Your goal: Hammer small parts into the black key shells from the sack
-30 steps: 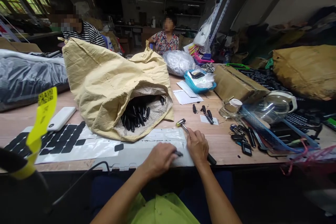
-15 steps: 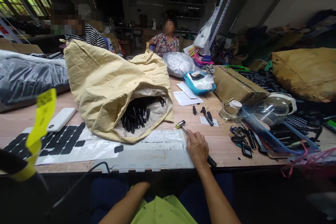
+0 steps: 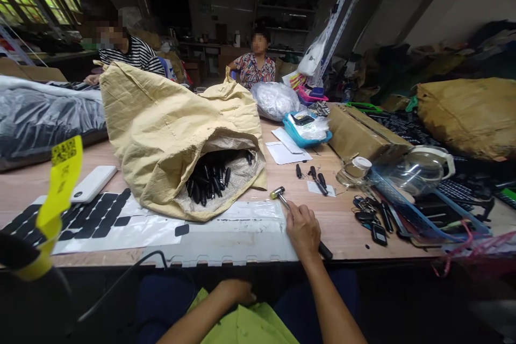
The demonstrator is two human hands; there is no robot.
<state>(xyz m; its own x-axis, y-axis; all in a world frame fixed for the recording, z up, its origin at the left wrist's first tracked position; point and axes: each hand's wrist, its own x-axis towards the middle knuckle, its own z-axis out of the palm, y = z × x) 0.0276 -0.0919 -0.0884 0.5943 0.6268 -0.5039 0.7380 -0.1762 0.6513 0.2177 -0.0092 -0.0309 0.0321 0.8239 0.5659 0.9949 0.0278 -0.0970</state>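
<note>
My right hand (image 3: 303,229) rests at the table's front edge, its fingers wrapped round the handle of a small hammer (image 3: 278,193). The hammer's head, with a yellowish face, lies to the upper left of the hand, and the black handle end sticks out at the lower right. Under and left of the hand is a grey-white plastic sheet (image 3: 237,242). My left hand (image 3: 241,291) is below the table edge, in front of the green shirt; its fingers are mostly in shadow. Left of the hammer, a beige cloth sack (image 3: 161,129) lies open, with several black glossy pieces (image 3: 207,180) inside.
Black pieces (image 3: 318,178) lie beyond the hammer. To the right are keys (image 3: 365,203), a blue basket (image 3: 387,188), a glass pitcher (image 3: 423,169) and a cardboard box (image 3: 363,131). A white power bank (image 3: 94,183) and black stickers (image 3: 108,215) are left. Two people sit across the table.
My left hand has come into view from below the table edge, moving slightly right across the lap. My right hand and the hammer stay in place.
</note>
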